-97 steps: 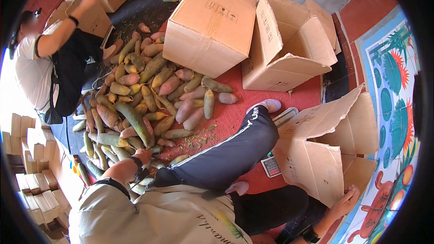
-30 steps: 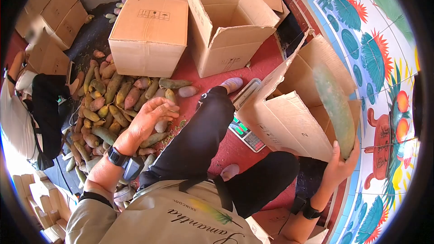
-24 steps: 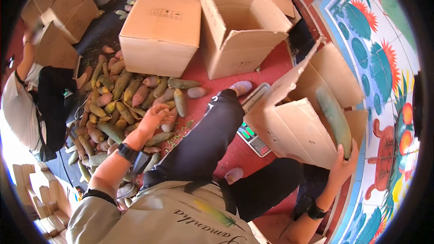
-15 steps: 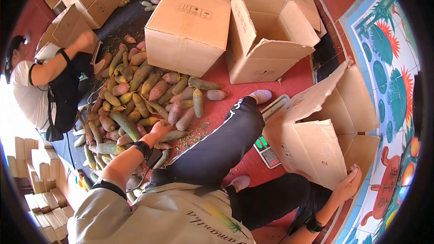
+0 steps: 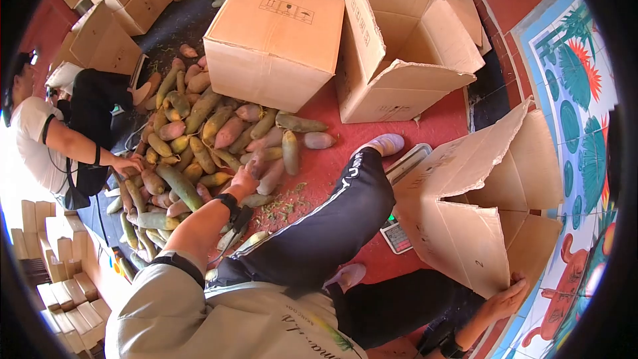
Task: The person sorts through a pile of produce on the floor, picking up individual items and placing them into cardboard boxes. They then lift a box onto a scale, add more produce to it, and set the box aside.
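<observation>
My left hand (image 5: 244,182) reaches into a heap of long green and pink radishes (image 5: 189,183). Its fingers close around the lower end of a pinkish radish (image 5: 256,162) at the heap's near right side. On the right, my right hand (image 5: 505,302) grips the lower edge of an open cardboard box (image 5: 458,229), which leans tilted with its flaps spread. Under that box a digital scale (image 5: 397,237) partly shows, its display mostly covered.
A closed carton (image 5: 272,33) and an open carton (image 5: 389,90) stand beyond the heap. Another person (image 5: 46,129) sits at the left, one hand on the radishes. Stacked small boxes (image 5: 63,272) are at lower left; a painted tile wall (image 5: 571,159) borders the right.
My left hand has moved slightly forward onto the pinkish radish. The other person's raised arm has come down to the heap. My right hand has shifted lower along the box edge.
</observation>
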`<state>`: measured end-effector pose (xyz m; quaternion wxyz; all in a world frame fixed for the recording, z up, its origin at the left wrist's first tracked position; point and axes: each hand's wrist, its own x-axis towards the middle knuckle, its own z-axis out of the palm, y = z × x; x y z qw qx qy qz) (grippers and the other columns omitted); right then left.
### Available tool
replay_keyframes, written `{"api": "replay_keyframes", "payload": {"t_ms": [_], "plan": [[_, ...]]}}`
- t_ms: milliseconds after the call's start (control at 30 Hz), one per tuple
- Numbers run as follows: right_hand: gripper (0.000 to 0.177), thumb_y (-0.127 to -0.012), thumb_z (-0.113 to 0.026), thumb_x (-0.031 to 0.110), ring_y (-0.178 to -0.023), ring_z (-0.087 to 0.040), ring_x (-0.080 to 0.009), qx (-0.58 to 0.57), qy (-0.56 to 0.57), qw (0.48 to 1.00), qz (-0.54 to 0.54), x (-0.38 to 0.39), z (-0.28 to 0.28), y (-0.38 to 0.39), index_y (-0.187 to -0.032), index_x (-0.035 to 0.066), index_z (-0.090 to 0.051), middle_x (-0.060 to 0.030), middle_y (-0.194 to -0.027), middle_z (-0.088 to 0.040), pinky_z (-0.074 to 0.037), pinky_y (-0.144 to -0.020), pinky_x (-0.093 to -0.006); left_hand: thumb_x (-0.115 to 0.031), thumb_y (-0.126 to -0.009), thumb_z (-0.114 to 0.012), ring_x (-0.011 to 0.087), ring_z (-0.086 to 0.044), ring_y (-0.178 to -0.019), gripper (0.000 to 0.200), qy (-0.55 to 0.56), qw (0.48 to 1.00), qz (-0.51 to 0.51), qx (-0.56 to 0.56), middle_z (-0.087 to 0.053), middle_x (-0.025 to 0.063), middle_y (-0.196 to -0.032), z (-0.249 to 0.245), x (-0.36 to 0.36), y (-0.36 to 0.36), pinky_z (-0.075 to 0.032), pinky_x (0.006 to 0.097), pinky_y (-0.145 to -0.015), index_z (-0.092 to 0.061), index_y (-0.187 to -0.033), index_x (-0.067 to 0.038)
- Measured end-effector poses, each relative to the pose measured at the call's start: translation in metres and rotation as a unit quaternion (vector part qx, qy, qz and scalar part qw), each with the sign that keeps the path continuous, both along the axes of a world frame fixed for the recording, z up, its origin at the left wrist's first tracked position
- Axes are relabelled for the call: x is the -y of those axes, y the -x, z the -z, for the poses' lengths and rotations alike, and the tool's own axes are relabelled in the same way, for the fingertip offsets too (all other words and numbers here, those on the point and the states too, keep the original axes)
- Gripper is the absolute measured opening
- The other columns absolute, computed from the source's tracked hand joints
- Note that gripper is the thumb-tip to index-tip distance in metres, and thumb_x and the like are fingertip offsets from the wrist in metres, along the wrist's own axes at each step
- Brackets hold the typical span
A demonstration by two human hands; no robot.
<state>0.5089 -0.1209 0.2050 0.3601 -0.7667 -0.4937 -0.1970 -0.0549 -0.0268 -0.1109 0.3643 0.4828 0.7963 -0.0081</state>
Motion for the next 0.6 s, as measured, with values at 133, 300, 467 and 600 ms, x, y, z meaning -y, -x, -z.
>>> {"api": "replay_keyframes", "payload": {"t_ms": [133,300,467,600], "plan": [[0.031,-0.098,-0.034,0.02,-0.075,-0.053,-0.0196,0.013,0.018,1.0,0.006,0.005,0.001,-0.008,-0.093,-0.002,-0.056,-0.0103,-0.082,-0.055,-0.045,-0.067,-0.0287,-0.019,-0.071,-0.066,0.0319,-0.039,-0.121,0.077,-0.032,0.991,0.102,-0.082,-0.036,0.0166,-0.132,0.001,-0.021,-0.005,-0.038,0.0389,-0.097,-0.026,-0.137,-0.017],[0.032,-0.098,-0.035,0.021,-0.076,-0.054,-0.0203,-0.011,0.018,0.999,0.025,0.008,-0.001,-0.004,-0.094,-0.002,-0.056,-0.0111,-0.085,-0.056,-0.044,-0.069,-0.0297,-0.022,-0.074,-0.064,0.03,-0.031,-0.128,0.065,-0.067,0.988,0.119,-0.073,-0.03,0.0105,-0.139,0.006,-0.053,-0.012,-0.033,0.0422,-0.101,-0.037,-0.132,-0.016],[0.031,-0.097,-0.035,0.021,-0.077,-0.053,-0.0198,-0.033,0.018,0.999,0.039,0.008,-0.002,-0.001,-0.096,-0.001,-0.057,-0.0105,-0.085,-0.055,-0.044,-0.07,-0.0297,-0.02,-0.076,-0.063,0.03,-0.026,-0.131,0.078,0.039,0.975,0.193,-0.107,-0.022,0.0112,-0.143,-0.005,-0.068,-0.018,-0.032,0.0399,-0.102,-0.021,-0.141,-0.016],[0.032,-0.097,-0.034,0.022,-0.078,-0.054,-0.0213,-0.012,0.014,0.999,0.029,0.006,-0.003,-0.002,-0.096,-0.001,-0.057,-0.0111,-0.085,-0.056,-0.044,-0.072,-0.0304,-0.02,-0.076,-0.063,0.0305,-0.04,-0.121,0.067,0.101,0.903,0.342,-0.239,-0.026,0.0164,-0.14,0.006,-0.07,-0.012,-0.039,0.0397,-0.094,-0.031,-0.134,-0.014]]}}
